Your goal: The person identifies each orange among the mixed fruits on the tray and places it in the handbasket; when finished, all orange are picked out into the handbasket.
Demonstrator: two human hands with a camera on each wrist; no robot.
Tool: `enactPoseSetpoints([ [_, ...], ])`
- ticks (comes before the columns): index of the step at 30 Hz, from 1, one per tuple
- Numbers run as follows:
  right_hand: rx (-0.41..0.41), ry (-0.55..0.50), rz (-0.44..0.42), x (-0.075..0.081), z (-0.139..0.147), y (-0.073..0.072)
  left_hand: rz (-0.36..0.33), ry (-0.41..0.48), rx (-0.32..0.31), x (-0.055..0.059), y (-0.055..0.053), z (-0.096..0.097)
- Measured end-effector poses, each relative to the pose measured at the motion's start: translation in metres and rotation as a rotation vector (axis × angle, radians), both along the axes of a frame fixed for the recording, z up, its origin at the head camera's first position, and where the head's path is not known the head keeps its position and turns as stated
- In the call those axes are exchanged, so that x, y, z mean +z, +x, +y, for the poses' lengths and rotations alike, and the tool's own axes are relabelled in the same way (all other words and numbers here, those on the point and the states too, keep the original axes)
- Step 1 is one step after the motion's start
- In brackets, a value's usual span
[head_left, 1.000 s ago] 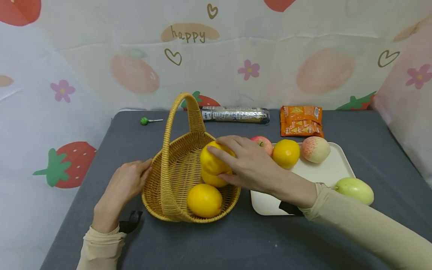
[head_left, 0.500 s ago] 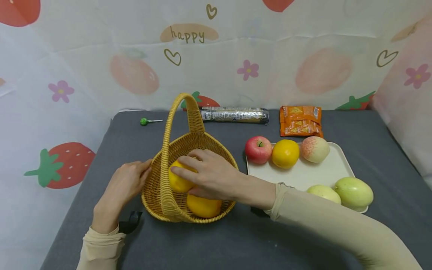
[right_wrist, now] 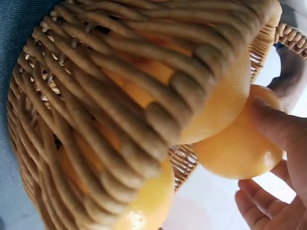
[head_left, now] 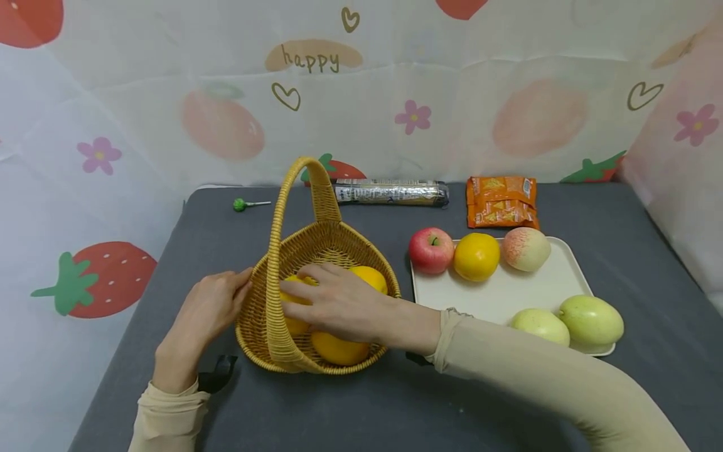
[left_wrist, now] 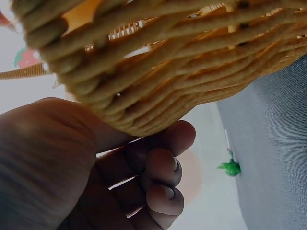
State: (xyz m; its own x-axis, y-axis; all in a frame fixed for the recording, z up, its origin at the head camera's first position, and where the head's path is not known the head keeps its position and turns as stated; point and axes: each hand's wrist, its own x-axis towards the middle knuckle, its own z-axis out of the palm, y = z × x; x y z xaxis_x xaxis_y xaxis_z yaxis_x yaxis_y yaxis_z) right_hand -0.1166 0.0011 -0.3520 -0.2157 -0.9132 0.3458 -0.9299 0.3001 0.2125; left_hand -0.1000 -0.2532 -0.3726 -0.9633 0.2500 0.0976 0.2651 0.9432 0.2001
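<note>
My left hand (head_left: 209, 307) pinches the left rim of a yellow wicker basket (head_left: 327, 242), thumb and forefinger at the weave in the left wrist view. Inside the basket, my right hand (head_left: 353, 311) grips an orange (right_wrist: 240, 143) on the left side, beside the handle. In the right wrist view its thumb lies on the fruit's upper side, with fingers below. Two more oranges lie in the basket: one near the front (head_left: 339, 349) and another at the right wall (head_left: 371, 277), partly behind the right hand.
Right of the basket, a white tray (head_left: 486, 295) bears a red apple (head_left: 432, 251), an orange (head_left: 477, 257), a peach (head_left: 526, 250) and two pale green fruits (head_left: 591, 320). Behind lie a silvery tube-shaped pack (head_left: 391, 192), an orange snack packet (head_left: 502, 202) and a green lollipop (head_left: 240, 204).
My right hand has carried its orange leftward and down into the basket, beside the handle. The orange at the right wall has come into view. My left hand stays at the rim.
</note>
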Motion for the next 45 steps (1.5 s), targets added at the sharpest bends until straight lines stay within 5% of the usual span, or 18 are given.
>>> enactPoseSetpoints([
  [10, -0.066, 0.088, -0.098, -0.001, 0.003, -0.001, 0.003, 0.005, 0.002, 0.000, 0.000, 0.000],
  [21, -0.132, 0.346, -0.276, -0.001, 0.008, 0.000, -0.002, 0.007, -0.004, 0.001, 0.000, -0.001],
  [45, -0.150, 0.391, -0.308, 0.002, 0.011, -0.001, 0.003, 0.011, -0.009, 0.001, 0.000, -0.001],
])
